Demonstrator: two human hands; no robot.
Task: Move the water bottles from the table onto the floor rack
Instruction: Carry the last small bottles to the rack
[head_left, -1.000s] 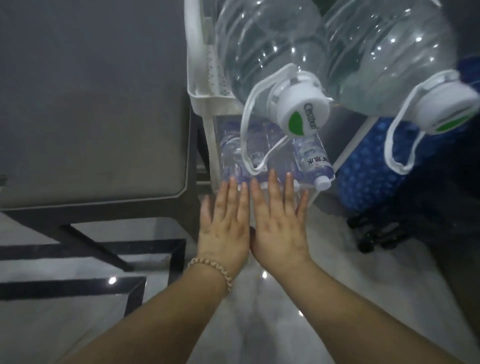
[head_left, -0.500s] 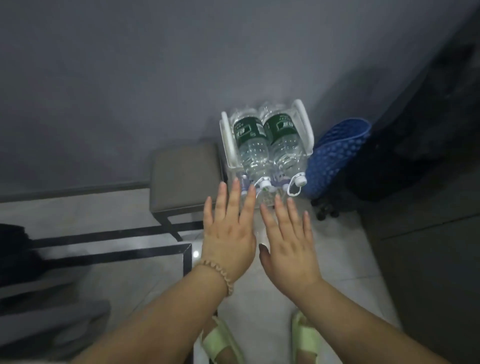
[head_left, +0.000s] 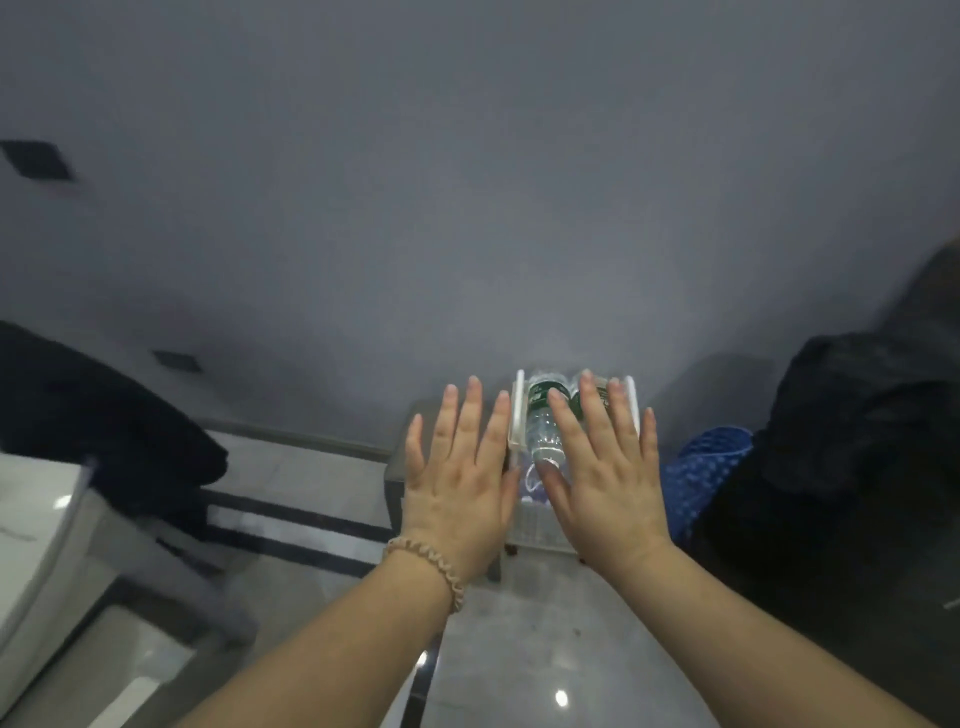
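Note:
The white floor rack (head_left: 519, 410) stands against the grey wall, far below me. A large clear water bottle (head_left: 543, 426) with a green label lies on its top tier; a second one beside it is mostly hidden behind my right hand. My left hand (head_left: 457, 483) is held out flat, palm down, fingers spread, holding nothing, left of the rack. My right hand (head_left: 605, 467) is flat and spread too, in front of the rack's right half. The lower tier shows only as a pale blur between my hands.
A grey stool (head_left: 397, 478) stands left of the rack. A blue dotted object (head_left: 701, 473) leans to its right, next to a dark bag (head_left: 852, 441). A white table edge (head_left: 36, 535) and a dark garment (head_left: 104, 421) are at the left. The floor has dark stripes.
The view has pulled far back and up from the rack; the bottles now look small. Both hands stay flat and empty and have spread slightly apart.

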